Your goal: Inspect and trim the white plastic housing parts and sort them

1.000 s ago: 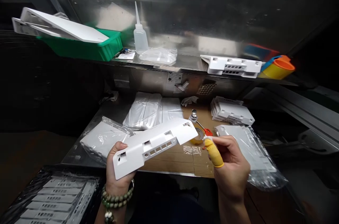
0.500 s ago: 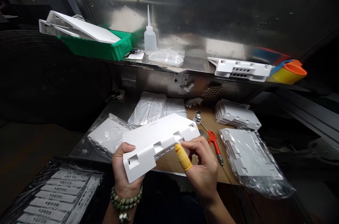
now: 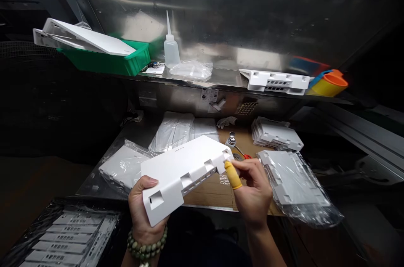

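Note:
My left hand is closed on the left end of a white plastic housing, thumb on top and fingers underneath. The housing is tilted, with its row of port openings and square recesses facing me. At its right end, by the last recess, my right hand has thumb and index finger pinched together. A yellow finger cot covers one of its digits. Whatever lies in that pinch, if anything, is too small or hidden to name. Behind the right hand a bit of a red-handled tool shows.
Bagged housings lie left and right, with a stack of housings behind. More fill a plastic-lined box at lower left. The shelf carries a green bin, a squeeze bottle and another housing.
My right hand has moved right along the housing, from the port openings to the end recess. It now covers most of the red-handled tool. My left hand keeps its hold.

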Action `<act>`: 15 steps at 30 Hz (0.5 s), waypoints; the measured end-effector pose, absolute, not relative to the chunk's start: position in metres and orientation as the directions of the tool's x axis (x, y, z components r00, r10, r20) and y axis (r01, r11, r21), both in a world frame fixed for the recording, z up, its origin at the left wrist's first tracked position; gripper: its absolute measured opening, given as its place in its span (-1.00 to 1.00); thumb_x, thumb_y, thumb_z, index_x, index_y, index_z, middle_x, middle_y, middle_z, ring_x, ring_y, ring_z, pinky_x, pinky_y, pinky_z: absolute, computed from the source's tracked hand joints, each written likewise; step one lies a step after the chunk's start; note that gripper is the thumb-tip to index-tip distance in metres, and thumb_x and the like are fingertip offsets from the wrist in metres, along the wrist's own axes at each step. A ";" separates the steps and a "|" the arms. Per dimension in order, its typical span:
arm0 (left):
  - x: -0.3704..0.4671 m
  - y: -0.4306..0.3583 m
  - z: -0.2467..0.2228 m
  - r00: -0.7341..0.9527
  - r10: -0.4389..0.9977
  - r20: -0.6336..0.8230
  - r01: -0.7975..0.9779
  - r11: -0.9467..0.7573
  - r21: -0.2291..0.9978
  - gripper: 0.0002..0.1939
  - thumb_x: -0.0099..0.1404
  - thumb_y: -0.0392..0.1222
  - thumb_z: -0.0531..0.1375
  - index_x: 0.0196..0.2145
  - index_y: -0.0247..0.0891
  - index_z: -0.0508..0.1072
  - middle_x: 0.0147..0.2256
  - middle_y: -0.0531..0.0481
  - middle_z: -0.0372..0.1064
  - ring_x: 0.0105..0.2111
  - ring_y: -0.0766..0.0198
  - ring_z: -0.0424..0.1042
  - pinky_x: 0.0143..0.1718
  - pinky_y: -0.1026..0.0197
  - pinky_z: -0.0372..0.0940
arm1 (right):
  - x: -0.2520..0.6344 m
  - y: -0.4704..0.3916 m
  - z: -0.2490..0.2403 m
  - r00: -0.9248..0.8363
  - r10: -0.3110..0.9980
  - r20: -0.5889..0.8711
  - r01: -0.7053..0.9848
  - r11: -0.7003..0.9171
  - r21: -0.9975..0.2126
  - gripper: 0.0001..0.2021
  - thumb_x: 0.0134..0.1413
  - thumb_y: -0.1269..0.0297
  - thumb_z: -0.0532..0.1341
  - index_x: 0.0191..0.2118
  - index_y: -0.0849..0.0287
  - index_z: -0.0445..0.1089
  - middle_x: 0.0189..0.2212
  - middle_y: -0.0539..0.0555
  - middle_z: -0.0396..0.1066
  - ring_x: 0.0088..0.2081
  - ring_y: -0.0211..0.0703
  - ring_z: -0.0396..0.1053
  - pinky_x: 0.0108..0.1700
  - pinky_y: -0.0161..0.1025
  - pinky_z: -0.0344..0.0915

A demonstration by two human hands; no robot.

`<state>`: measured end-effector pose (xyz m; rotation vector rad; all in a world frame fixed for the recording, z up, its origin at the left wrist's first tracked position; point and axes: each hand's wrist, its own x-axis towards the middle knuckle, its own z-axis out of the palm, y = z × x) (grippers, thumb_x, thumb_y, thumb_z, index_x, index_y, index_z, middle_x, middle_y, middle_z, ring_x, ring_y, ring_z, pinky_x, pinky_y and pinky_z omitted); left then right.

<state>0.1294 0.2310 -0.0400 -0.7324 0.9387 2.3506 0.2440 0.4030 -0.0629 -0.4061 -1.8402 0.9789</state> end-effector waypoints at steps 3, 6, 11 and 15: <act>0.129 0.231 -0.039 -0.705 0.258 -0.660 -0.646 -0.617 0.449 -0.55 -0.07 -0.41 0.11 -0.16 -0.33 0.49 -0.54 0.02 0.49 -0.56 0.05 0.55 -0.50 0.05 0.54 | 0.248 0.396 -0.056 -0.501 0.642 0.581 -0.155 0.594 -0.789 -0.79 0.12 0.52 0.34 -0.16 0.10 0.53 -0.34 0.00 0.32 -0.33 -0.23 0.31 -0.38 -0.29 0.28; 0.131 0.232 -0.038 -0.710 0.253 -0.658 -0.642 -0.617 0.455 -0.57 -0.08 -0.42 0.11 -0.19 -0.31 0.48 -0.57 0.04 0.47 -0.56 0.07 0.56 -0.50 0.08 0.54 | 0.242 0.383 -0.055 -0.588 0.561 0.582 -0.168 0.619 -0.767 -0.82 0.14 0.51 0.32 -0.16 0.13 0.53 -0.36 -0.01 0.32 -0.39 -0.27 0.29 -0.41 -0.30 0.28; 0.132 0.230 -0.039 -0.700 0.289 -0.654 -0.664 -0.599 0.447 -0.56 -0.09 -0.40 0.11 -0.18 -0.32 0.48 -0.57 0.02 0.48 -0.56 0.04 0.56 -0.49 0.04 0.55 | 0.236 0.386 -0.067 -0.548 0.573 0.610 -0.116 0.670 -0.733 -0.87 0.17 0.51 0.30 -0.20 0.16 0.52 -0.37 -0.01 0.32 -0.41 -0.30 0.28 -0.41 -0.31 0.27; 0.130 0.229 -0.040 -0.674 0.349 -0.651 -0.701 -0.581 0.414 -0.54 -0.07 -0.40 0.12 -0.14 -0.37 0.48 -0.49 -0.06 0.55 -0.51 0.01 0.58 -0.48 0.04 0.55 | 0.248 0.397 -0.066 -0.504 0.647 0.572 -0.135 0.595 -0.792 -0.83 0.14 0.50 0.33 -0.17 0.12 0.52 -0.31 0.01 0.33 -0.30 -0.23 0.32 -0.35 -0.28 0.29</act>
